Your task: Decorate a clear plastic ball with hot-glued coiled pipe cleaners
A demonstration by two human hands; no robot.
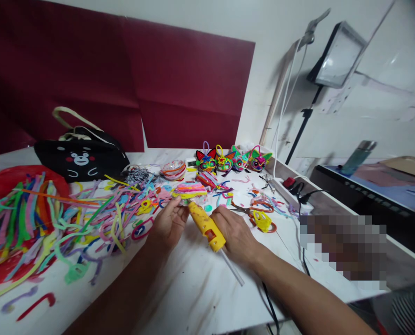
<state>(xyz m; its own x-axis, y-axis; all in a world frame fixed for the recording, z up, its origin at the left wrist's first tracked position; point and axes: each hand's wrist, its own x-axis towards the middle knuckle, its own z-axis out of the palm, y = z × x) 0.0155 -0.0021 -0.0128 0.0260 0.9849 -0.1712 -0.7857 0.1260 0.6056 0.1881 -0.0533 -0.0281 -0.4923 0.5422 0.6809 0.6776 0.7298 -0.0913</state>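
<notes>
Well inside the table edge (pixel 245 325), hands (pixel 170 222) (pixel 233 232) and glue gun (pixel 207 227).

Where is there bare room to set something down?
Largest: the table between the left forearm and right forearm, nearer you than the glue gun, whose glue stick juts there. Smaller: between left forearm and red strip. Crowded: farther left, with fuzzy sticks; back, with eared ornaments; right, around scissors.

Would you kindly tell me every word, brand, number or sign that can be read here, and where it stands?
No text can be read.
Yellow glue gun: no legible lettering.
Small white box: front too small to read.
Black bag: bear picture, no visible words.
Black edge at right: pale marks, too blurred.
</notes>
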